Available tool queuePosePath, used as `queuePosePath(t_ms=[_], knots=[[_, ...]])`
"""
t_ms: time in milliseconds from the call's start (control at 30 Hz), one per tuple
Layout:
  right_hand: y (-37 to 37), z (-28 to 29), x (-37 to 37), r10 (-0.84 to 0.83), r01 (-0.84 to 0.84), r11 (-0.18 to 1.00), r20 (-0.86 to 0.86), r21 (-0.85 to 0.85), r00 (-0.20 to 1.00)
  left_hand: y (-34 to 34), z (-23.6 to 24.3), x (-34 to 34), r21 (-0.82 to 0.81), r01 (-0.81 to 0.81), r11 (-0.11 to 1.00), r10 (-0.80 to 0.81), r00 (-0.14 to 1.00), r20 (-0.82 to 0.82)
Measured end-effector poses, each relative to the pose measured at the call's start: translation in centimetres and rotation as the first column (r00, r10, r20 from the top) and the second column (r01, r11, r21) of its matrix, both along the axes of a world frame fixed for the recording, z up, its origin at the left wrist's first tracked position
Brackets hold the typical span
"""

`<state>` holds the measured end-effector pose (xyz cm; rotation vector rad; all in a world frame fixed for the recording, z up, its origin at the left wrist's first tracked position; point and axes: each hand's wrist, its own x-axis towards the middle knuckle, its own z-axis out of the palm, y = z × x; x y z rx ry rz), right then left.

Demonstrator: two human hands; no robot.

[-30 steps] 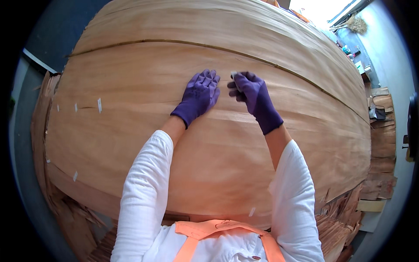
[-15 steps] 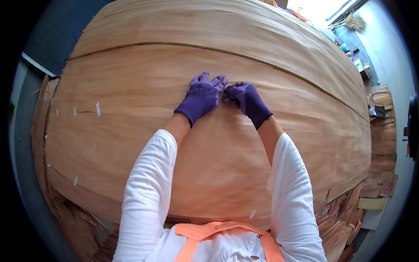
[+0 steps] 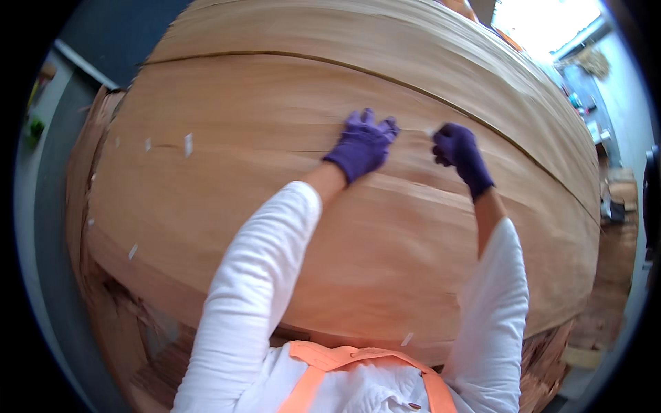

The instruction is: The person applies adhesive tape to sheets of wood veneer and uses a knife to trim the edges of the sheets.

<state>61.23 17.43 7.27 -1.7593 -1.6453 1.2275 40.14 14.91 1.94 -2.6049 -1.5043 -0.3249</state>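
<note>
A broad, thin sheet of wood veneer (image 3: 261, 206) lies under both my hands. My left hand (image 3: 362, 144), in a purple glove, rests flat on it with the fingers spread. To its right, my right hand (image 3: 460, 153), gloved alike, is closed with its fingers curled together; it is blurred, and what it holds, if anything, I cannot make out. A fine split runs through the veneer beside my left hand. Small white tape strips stick to the sheet: one larger strip (image 3: 189, 145) at the left, others near the left and front edges.
A long dark seam (image 3: 358, 69) crosses the far part of the veneer. Torn veneer scraps (image 3: 544, 358) lie below the front right edge, with more pieces (image 3: 613, 255) along the right side. A straw broom (image 3: 592, 62) stands at the far right wall.
My right hand has moved away from the left one, to the right, over the sheet. My left hand stays flat with fingers spread. The whole view has shifted and tilted a little.
</note>
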Motion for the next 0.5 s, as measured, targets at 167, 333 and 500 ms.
queuePosePath(t_ms=[167,333,500], knots=[[-4.8,2.2,0.9,-0.091,0.062,0.993,-0.304,-0.103,0.948,-2.8,-1.6,0.3,0.271,-0.086,0.959,0.054,0.991,0.124],[-8.9,2.9,-0.6,-0.032,-0.023,0.99,-0.388,-0.136,0.921,-8.1,0.9,-7.7,0.078,-0.144,0.986,0.123,0.966,0.229],[-9.4,1.4,-7.0,0.056,-0.131,0.982,-0.455,-0.135,0.889,-9.3,-1.6,-13.2,0.012,-0.309,0.951,0.307,0.949,0.069]])
